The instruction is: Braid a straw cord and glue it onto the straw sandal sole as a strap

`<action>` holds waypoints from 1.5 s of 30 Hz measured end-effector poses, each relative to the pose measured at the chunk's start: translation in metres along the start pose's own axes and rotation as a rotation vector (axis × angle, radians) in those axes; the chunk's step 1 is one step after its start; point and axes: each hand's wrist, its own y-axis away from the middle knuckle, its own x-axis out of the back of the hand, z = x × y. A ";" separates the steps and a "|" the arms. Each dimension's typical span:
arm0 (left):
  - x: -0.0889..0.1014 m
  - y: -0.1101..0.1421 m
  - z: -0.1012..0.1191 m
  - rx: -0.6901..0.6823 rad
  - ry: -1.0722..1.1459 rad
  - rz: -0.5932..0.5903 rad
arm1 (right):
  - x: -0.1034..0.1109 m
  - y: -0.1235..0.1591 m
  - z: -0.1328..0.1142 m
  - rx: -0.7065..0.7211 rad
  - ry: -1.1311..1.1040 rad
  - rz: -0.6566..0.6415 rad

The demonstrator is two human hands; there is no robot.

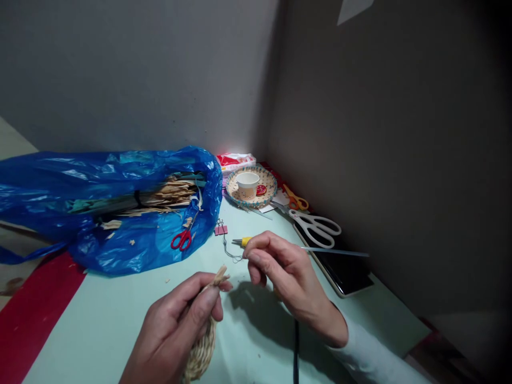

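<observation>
My left hand (182, 317) is closed round a woven straw piece (204, 349), pinching its upper end between thumb and fingers. Short frayed strand ends stick out above the thumb, and the woven body hangs below the palm. Up and to the right, my right hand (282, 272) is raised with thumb and forefinger pinched together. What lies between those fingertips, if anything, is too small to make out. A thin dark thread (234, 257) runs close to them from a pink binder clip (221, 230). Partly hidden behind the right hand is a yellow-handled tool (246, 241) with a dark tip.
A blue plastic bag (152, 240) holds bundled dry strips (172, 192); red scissors (182, 240) lie on it. Further back, a woven tray (232, 193) carries a paper cup (248, 184). White scissors (320, 229), orange scissors (296, 200) and a phone (348, 280) lie by the right wall.
</observation>
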 end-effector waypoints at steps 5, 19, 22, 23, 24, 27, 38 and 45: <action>0.004 0.001 -0.001 -0.124 -0.126 -0.016 | 0.001 0.002 -0.002 0.070 0.001 -0.069; 0.000 0.003 -0.003 -0.206 -0.239 -0.035 | 0.000 0.003 -0.007 0.219 0.078 -0.039; -0.001 0.004 -0.002 -0.219 -0.283 -0.027 | 0.003 0.006 -0.010 0.182 0.056 -0.082; -0.001 0.004 -0.001 -0.223 -0.295 -0.012 | 0.004 0.007 -0.011 0.167 0.072 -0.074; -0.001 0.005 -0.001 -0.228 -0.308 0.004 | 0.005 0.008 -0.011 0.153 0.101 -0.057; 0.000 0.006 -0.001 -0.232 -0.337 0.020 | 0.005 0.007 -0.010 0.158 0.153 0.004; -0.003 0.004 0.001 -0.379 -0.417 -0.054 | -0.013 0.009 -0.016 0.272 0.136 -0.184; -0.007 0.004 -0.001 -0.362 -0.400 0.055 | -0.009 0.011 -0.006 0.339 0.271 0.048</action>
